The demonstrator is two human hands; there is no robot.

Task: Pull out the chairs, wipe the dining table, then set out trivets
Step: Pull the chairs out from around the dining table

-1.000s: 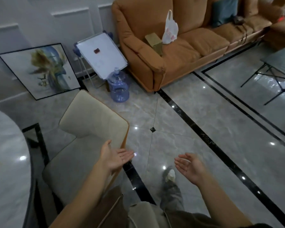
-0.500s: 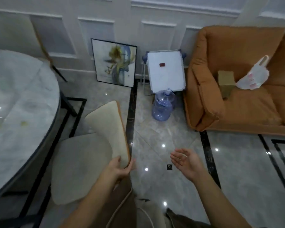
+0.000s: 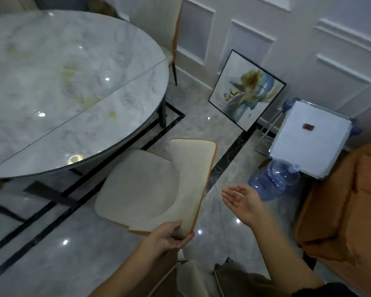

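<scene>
Head view: left hand [image 3: 169,234], lower centre, grips the near corner of the cream chair [image 3: 141,189] backrest. The chair sits mid-frame, just beside the stained marble dining table [image 3: 51,71] at upper left. Right hand [image 3: 242,202], right of centre, is spread palm-up and holds nothing.

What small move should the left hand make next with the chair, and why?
Probably pull the chair back, away from the dining table. The left hand grips the backrest at its top edge, the seat lies right at the table rim, and stains wait to be wiped.
</scene>
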